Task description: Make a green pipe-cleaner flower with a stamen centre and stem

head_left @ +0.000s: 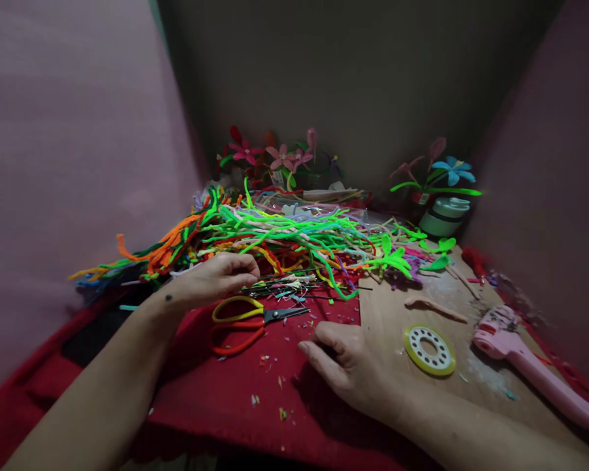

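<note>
My left hand (228, 275) is closed, its fingertips together at the near edge of a heap of fuzzy pipe cleaners (285, 229), mostly bright green. What its fingers hold, if anything, I cannot make out. Beside them lies a bunch of thin dark stems with pale tips (289, 286). Just below that hand, scissors (262, 320) with one yellow and one red handle rest on the red cloth (235, 399). My right hand (346, 360) is loosely curled over the cloth by the board's left edge, with nothing visible in it.
On the wooden board (383, 327) lie a roll of clear tape (429, 350), a pink glue gun (530, 360) and green pipe-cleaner leaves (390, 260). Finished flowers (279, 157) stand at the back, with a blue one (453, 170) above a lidded jar (444, 217). Pinkish walls flank both sides.
</note>
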A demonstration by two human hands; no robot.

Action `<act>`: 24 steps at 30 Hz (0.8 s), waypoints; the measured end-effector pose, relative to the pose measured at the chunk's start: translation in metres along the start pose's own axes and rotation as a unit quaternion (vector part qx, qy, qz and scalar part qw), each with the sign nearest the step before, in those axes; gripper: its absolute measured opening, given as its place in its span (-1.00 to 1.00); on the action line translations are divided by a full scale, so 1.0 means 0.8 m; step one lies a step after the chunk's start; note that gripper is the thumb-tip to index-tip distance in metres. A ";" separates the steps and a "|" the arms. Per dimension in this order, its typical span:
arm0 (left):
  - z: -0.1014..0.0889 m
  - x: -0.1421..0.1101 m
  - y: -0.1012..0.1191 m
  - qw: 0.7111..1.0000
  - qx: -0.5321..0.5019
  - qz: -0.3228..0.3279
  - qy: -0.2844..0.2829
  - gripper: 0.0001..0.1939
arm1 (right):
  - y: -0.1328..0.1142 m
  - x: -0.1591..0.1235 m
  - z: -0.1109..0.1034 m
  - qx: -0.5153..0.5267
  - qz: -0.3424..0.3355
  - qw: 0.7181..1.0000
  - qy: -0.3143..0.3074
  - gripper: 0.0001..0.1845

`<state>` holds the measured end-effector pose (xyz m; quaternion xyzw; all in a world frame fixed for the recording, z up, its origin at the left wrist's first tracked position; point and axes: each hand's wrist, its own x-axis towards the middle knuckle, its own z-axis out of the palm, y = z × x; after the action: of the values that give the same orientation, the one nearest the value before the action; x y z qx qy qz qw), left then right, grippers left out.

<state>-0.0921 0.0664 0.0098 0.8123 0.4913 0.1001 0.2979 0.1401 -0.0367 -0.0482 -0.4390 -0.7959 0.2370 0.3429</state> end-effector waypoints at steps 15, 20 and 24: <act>0.034 0.016 -0.005 0.994 0.094 0.029 0.047 -0.81 | 0.021 0.058 0.005 -0.066 0.079 0.994 0.023 -0.83; 0.036 0.014 -0.004 0.994 0.091 0.043 0.050 -0.82 | 0.025 0.082 0.020 -0.177 0.080 0.981 0.004 -0.88; 0.038 0.014 -0.005 0.993 0.091 0.052 0.060 -0.83 | 0.027 0.084 0.014 -0.092 0.092 0.990 0.060 -0.83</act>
<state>-0.0756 0.0657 -0.0187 0.8531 0.4722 0.1194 0.1869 0.1180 0.0312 -0.0473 -0.5532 -0.7488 0.1667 0.3247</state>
